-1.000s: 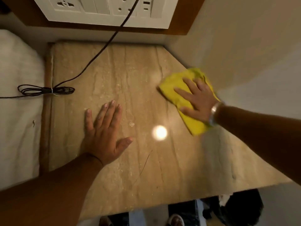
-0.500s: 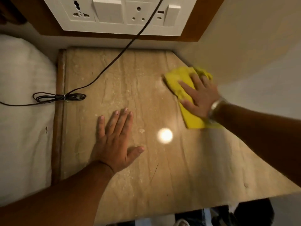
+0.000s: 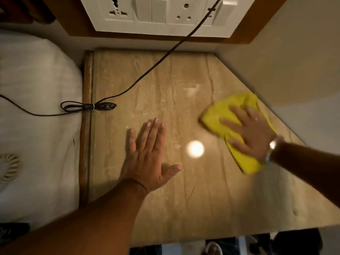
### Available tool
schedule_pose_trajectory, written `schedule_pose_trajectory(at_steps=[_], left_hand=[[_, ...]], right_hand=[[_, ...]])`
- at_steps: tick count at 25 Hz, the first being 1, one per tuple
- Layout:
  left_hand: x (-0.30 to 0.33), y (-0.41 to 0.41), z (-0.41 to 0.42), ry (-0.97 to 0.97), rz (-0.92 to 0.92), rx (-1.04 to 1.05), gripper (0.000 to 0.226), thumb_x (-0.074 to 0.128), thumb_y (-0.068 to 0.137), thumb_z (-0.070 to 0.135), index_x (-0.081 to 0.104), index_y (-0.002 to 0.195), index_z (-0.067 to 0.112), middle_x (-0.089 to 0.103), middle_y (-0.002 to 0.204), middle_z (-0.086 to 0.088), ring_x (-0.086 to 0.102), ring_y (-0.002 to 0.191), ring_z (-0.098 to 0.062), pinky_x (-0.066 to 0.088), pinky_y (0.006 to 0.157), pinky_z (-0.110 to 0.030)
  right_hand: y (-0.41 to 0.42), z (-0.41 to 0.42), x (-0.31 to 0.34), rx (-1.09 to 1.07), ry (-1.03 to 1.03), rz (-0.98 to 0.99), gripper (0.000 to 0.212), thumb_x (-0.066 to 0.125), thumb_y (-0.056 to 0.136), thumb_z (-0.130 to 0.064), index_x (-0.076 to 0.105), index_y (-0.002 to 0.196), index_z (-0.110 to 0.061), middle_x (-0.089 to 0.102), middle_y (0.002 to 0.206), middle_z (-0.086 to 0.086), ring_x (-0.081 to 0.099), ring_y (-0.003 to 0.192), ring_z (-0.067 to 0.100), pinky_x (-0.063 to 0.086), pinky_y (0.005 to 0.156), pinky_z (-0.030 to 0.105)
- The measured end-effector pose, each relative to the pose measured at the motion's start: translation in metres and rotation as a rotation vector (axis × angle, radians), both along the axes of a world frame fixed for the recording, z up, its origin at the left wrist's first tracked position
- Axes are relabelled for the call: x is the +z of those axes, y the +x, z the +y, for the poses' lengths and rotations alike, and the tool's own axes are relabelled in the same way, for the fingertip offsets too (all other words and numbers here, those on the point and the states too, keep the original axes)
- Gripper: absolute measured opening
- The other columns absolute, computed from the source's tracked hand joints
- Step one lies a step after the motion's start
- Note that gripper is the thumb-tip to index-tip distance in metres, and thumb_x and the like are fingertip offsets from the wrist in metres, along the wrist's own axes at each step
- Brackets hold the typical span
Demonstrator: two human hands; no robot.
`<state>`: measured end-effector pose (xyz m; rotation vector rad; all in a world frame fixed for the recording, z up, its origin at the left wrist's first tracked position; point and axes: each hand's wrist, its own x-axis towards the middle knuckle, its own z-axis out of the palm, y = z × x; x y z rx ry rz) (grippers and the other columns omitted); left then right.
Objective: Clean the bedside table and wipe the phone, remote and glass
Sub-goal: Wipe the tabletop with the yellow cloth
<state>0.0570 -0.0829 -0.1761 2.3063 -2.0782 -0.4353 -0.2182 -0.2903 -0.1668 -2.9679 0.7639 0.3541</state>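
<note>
The bedside table (image 3: 165, 80) has a beige marble top with a bright light spot mirrored near its middle. My right hand (image 3: 252, 133) lies flat with spread fingers on a yellow cloth (image 3: 217, 118), pressing it onto the table's right side by the wall. My left hand (image 3: 147, 153) rests palm down on the marble left of centre, fingers apart, holding nothing. No phone, remote or glass is in view.
A black cable (image 3: 147, 72) runs from the white socket panel (image 3: 161, 13) across the table to a coiled bundle (image 3: 88, 106) at its left edge. A white bed (image 3: 36, 126) lies on the left. A wall closes in the right side.
My right hand has slid the yellow cloth from the far right corner back toward me along the wall side. My left hand stays planted on the marble.
</note>
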Motion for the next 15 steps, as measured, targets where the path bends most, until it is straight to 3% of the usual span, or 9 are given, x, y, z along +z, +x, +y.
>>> schedule_pose_trajectory(at_steps=[3, 4, 6, 8, 9, 12, 13, 15], left_hand=[[0.000, 0.000, -0.001, -0.006, 0.009, 0.014, 0.100, 0.001, 0.088, 0.079, 0.000, 0.157, 0.006, 0.009, 0.166, -0.018, 0.013, 0.154, -0.033, 0.013, 0.119, -0.066], [0.001, -0.001, -0.002, 0.001, 0.028, 0.018, 0.101, 0.000, 0.088, 0.078, 0.003, 0.157, 0.005, 0.011, 0.166, -0.019, 0.015, 0.154, -0.034, 0.013, 0.119, -0.066], [0.001, 0.001, 0.000, 0.004, 0.046, 0.035, 0.101, -0.001, 0.088, 0.078, 0.007, 0.157, 0.005, 0.015, 0.165, -0.019, 0.018, 0.153, -0.034, 0.016, 0.117, -0.067], [0.000, 0.000, 0.001, -0.006, 0.043, 0.033, 0.100, -0.002, 0.088, 0.078, 0.007, 0.157, 0.006, 0.015, 0.166, -0.019, 0.018, 0.153, -0.034, 0.016, 0.117, -0.068], [-0.001, -0.002, 0.001, -0.009, 0.037, 0.030, 0.100, -0.002, 0.088, 0.078, 0.006, 0.157, 0.006, 0.015, 0.166, -0.019, 0.018, 0.153, -0.033, 0.016, 0.117, -0.068], [-0.002, -0.001, -0.001, -0.022, 0.037, 0.036, 0.098, -0.002, 0.089, 0.076, 0.007, 0.158, 0.007, 0.014, 0.166, -0.018, 0.017, 0.154, -0.033, 0.013, 0.118, -0.067], [-0.002, -0.001, -0.001, -0.026, 0.036, 0.039, 0.097, -0.001, 0.090, 0.075, 0.008, 0.158, 0.007, 0.015, 0.166, -0.018, 0.017, 0.154, -0.033, 0.014, 0.118, -0.067], [-0.004, -0.001, 0.001, -0.039, 0.032, 0.041, 0.094, -0.001, 0.092, 0.072, 0.012, 0.158, 0.006, 0.017, 0.166, -0.019, 0.017, 0.153, -0.033, 0.013, 0.118, -0.068]], right_hand=[[0.081, -0.004, -0.008, -0.428, -0.036, -0.119, 0.063, 0.021, 0.091, -0.060, 0.021, 0.150, -0.037, 0.028, 0.154, 0.023, 0.033, 0.132, 0.053, 0.028, 0.106, 0.062], [0.075, 0.035, -0.010, -0.336, 0.005, -0.119, 0.063, 0.028, 0.090, -0.057, 0.025, 0.149, -0.035, 0.028, 0.155, 0.021, 0.033, 0.133, 0.051, 0.028, 0.104, 0.063], [0.028, 0.136, -0.005, 0.194, 0.187, -0.087, 0.063, 0.045, 0.086, -0.051, 0.030, 0.146, -0.040, 0.030, 0.156, 0.011, 0.036, 0.134, 0.043, 0.030, 0.104, 0.059], [-0.008, 0.146, 0.007, 0.588, 0.277, -0.027, 0.057, 0.053, 0.086, -0.045, 0.038, 0.141, -0.045, 0.035, 0.155, -0.002, 0.040, 0.134, 0.031, 0.033, 0.103, 0.051], [-0.008, 0.124, 0.003, 0.651, 0.252, -0.018, 0.054, 0.054, 0.087, -0.042, 0.042, 0.139, -0.044, 0.038, 0.153, -0.005, 0.041, 0.133, 0.028, 0.034, 0.102, 0.048], [0.012, 0.104, -0.001, 0.206, 0.243, -0.078, 0.056, 0.055, 0.082, -0.037, 0.047, 0.137, -0.040, 0.042, 0.150, 0.000, 0.041, 0.128, 0.033, 0.034, 0.096, 0.047], [0.015, 0.123, -0.002, 0.186, 0.288, -0.094, 0.058, 0.056, 0.080, -0.036, 0.047, 0.137, -0.041, 0.040, 0.151, 0.000, 0.040, 0.128, 0.033, 0.034, 0.096, 0.047], [0.007, 0.164, -0.003, 0.542, 0.344, -0.132, 0.054, 0.057, 0.082, -0.036, 0.047, 0.135, -0.043, 0.040, 0.151, -0.007, 0.040, 0.129, 0.027, 0.035, 0.099, 0.045]])
